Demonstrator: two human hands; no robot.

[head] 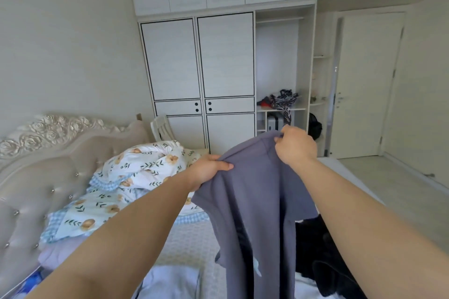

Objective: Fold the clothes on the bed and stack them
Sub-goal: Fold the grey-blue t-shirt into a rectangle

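Note:
A grey-purple t-shirt [257, 201] hangs in the air over the bed [192, 247], held up by its top edge. My left hand [209, 170] grips the left shoulder of the shirt, thumb on top. My right hand [295, 144] pinches the right shoulder a little higher. The shirt's lower part drops out of view at the bottom edge. A black garment [313, 250] lies on the bed to the right, partly behind the shirt and my right arm. A pale blue garment [170, 281] lies on the bed below my left arm.
A floral duvet [136, 172] is heaped against the padded headboard [48, 167] on the left. White wardrobes [199, 60] fill the far wall, with an open shelf section holding clothes [281, 99]. A shut door [364, 80] and bare floor [388, 177] are on the right.

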